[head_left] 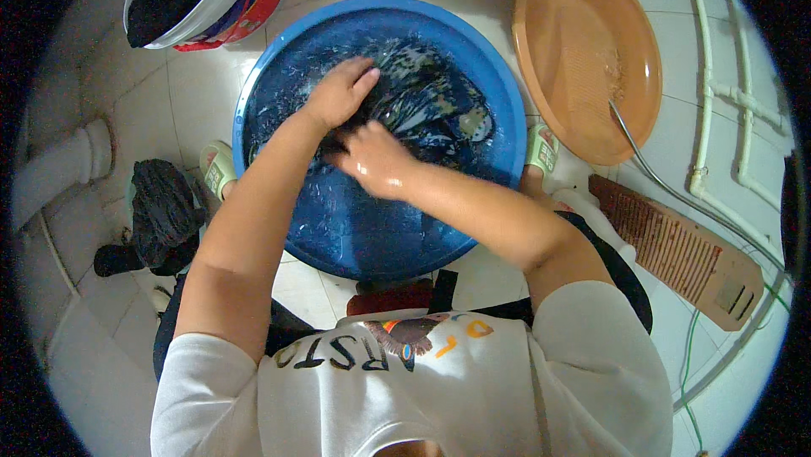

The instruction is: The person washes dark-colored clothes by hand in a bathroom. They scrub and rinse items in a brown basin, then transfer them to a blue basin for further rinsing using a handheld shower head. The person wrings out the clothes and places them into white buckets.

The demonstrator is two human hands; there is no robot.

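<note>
A patterned garment in camouflage-like dark and pale patches (431,89) lies wet and bunched in a large round blue basin (494,43) of water. My left hand (342,92) is at its left side, thumb and fingers closed over the dark cloth. Just below it, my right hand (374,160) grips the gathered cloth, its fingers pointing left and slightly blurred. Creases fan out from between the hands toward the right. Fingertips of the right hand are partly hidden by the dark fabric, and its back is wet.
A tan basin (528,26) with a metal hose (629,132) in it stands at the right, above a wooden washboard (676,250). White buckets (241,13) stand at the back, one with dark cloth. A black bag (165,212) and white pipe (63,161) are left.
</note>
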